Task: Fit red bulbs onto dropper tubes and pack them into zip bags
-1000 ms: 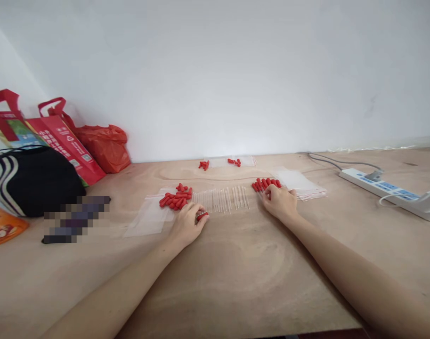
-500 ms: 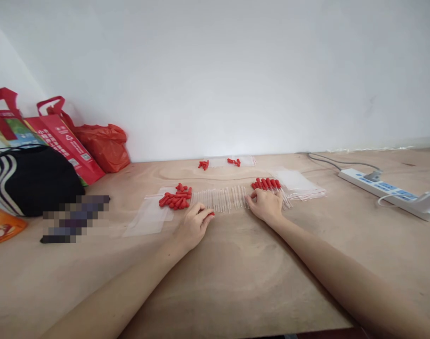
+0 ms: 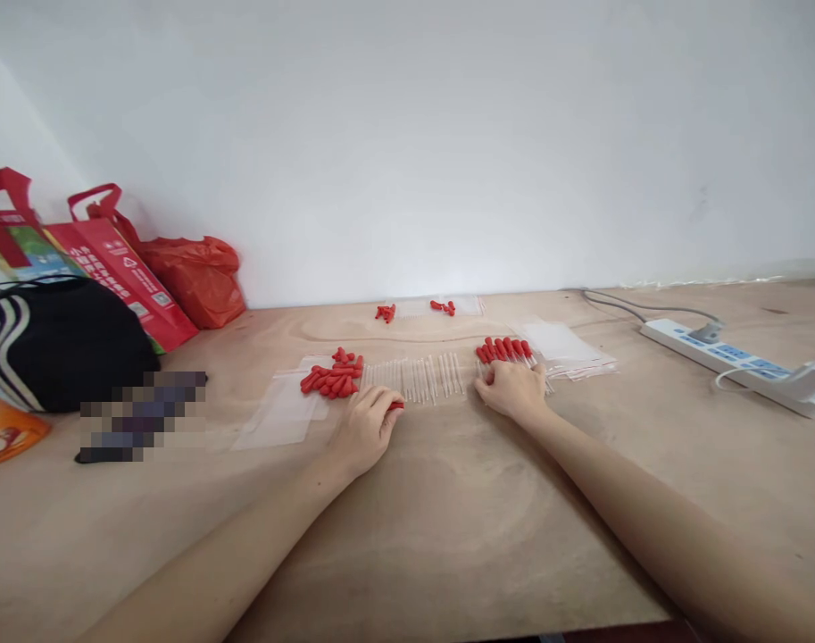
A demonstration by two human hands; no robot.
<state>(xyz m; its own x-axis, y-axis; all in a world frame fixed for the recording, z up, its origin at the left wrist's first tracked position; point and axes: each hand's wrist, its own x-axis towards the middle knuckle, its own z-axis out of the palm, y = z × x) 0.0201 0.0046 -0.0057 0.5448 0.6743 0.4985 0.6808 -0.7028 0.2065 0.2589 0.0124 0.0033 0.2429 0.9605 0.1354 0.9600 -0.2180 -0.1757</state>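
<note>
My left hand is closed on a red rubber bulb, which shows at its fingertips. Behind that hand lies a pile of red rubber bulbs. A row of thin glass tubes lies side by side between my hands. At the row's right end, the fingers of my right hand are curled together low over the table; what they hold, if anything, is hidden. Just behind it lie several glass droppers with red bulbs, their tubes partly covered by the hand.
Clear plastic bags lie at the left and right. Further back are small red bulb groups on clear plastic. A white power strip with cables lies right. Shopping bags and a black striped bag stand left.
My right hand has shifted slightly right, away from the glass tubes, its fingers more curled. My left hand has barely moved and still holds the red rubber bulb.
</note>
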